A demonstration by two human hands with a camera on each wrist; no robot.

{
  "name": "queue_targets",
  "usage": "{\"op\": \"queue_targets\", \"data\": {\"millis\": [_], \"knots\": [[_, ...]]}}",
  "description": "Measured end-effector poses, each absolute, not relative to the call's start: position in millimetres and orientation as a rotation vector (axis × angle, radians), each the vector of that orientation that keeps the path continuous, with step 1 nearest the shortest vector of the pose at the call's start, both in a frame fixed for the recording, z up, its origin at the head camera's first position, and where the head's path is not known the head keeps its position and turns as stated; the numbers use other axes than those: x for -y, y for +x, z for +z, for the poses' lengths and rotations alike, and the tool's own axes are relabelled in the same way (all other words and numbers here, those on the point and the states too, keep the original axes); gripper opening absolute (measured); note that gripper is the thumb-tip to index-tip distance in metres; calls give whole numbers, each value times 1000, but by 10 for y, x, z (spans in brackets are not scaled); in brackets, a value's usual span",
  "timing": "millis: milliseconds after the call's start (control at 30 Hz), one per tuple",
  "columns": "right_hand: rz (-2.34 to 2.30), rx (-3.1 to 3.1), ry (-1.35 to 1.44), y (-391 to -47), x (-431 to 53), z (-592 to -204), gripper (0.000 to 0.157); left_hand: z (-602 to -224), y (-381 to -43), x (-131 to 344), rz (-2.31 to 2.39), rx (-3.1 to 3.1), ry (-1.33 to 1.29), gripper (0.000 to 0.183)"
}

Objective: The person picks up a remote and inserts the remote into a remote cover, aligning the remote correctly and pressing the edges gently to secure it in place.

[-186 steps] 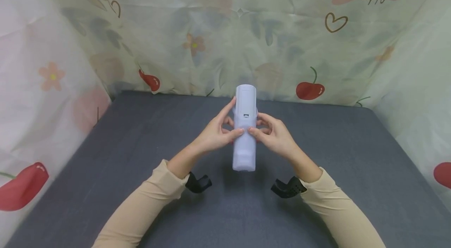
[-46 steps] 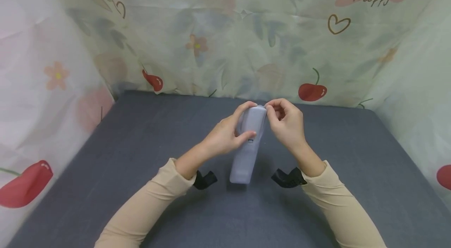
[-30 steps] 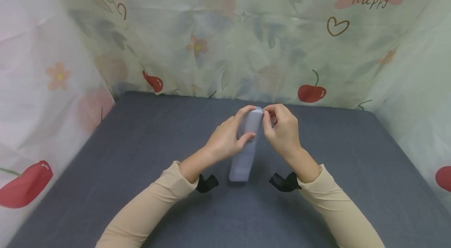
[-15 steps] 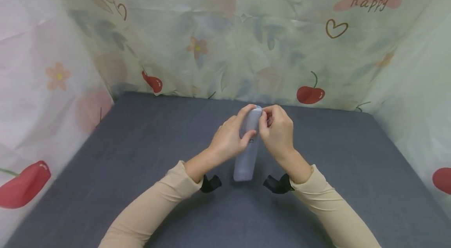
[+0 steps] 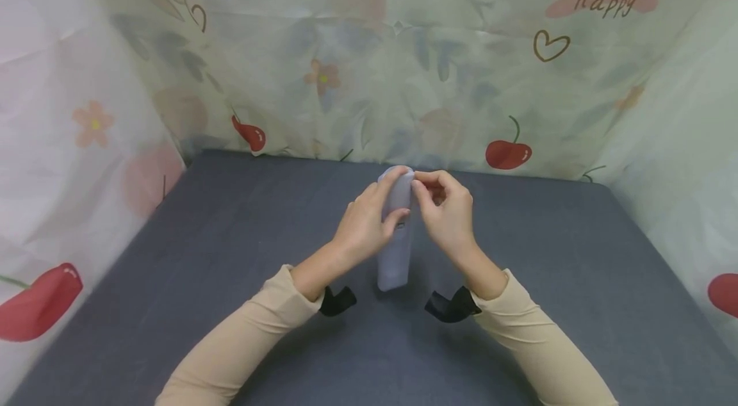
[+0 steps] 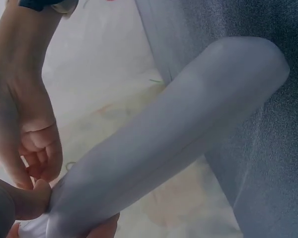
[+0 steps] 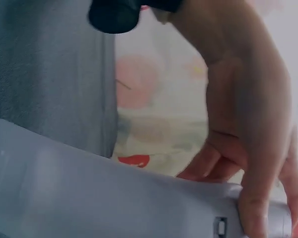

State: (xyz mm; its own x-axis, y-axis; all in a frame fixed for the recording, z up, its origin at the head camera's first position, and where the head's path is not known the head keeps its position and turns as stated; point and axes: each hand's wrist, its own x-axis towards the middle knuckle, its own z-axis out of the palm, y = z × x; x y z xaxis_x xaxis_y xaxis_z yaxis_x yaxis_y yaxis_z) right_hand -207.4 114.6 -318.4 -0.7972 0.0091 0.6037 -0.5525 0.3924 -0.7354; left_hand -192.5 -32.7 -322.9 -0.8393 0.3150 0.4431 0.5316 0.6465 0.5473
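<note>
A long, pale lavender plastic device with rounded ends stands tilted above the dark table; its exact kind is unclear. My left hand grips its upper part, thumb on the near face and a finger over the top end. Below that thumb, the right wrist view shows a small rectangular slot in the face. My right hand has thumb and forefinger pinched at the device's upper right edge, other fingers curled. Whatever small part sits between those fingertips is hidden. The left wrist view shows the device's smooth side.
A dark grey cloth-covered table lies below. Printed curtains with cherries, flowers and hearts hang behind and at both sides. Black straps sit at both wrists, under beige sleeves.
Earlier, both hands held the device upright in the middle. Since then my right hand has gone to its top edge. Over the last half second, device and hands shifted slightly left.
</note>
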Motion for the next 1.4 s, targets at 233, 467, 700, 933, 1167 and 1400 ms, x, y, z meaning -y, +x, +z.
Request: {"op": "queue_targets", "data": {"millis": [233, 467, 700, 933, 1167, 1400], "knots": [[1810, 2234, 390, -2105, -1231, -3143, 41, -3204, -1935, 356, -1030, 2520, -731, 59], [1784, 2328, 430, -2105, -1249, -3153, 30, -3233, -1948, 350, -1037, 2494, -759, 58], [1482, 2473, 417, -2055, -1188, -3164, 39, -3265, -1959, 309, -1011, 2506, -718, 58], [1260, 2532, 461, -2028, -1138, -3195, 33, -3279, -1948, 286, -971, 2522, -710, 59], [1167, 2487, 445, -2030, -1131, -3202, 29, -3305, -1988, 312, -1059, 2527, -736, 69], [1145, 2465, 412, -2051, -1160, -3199, 37, -3235, -2017, 474, -1496, 2545, -733, 65]]}}
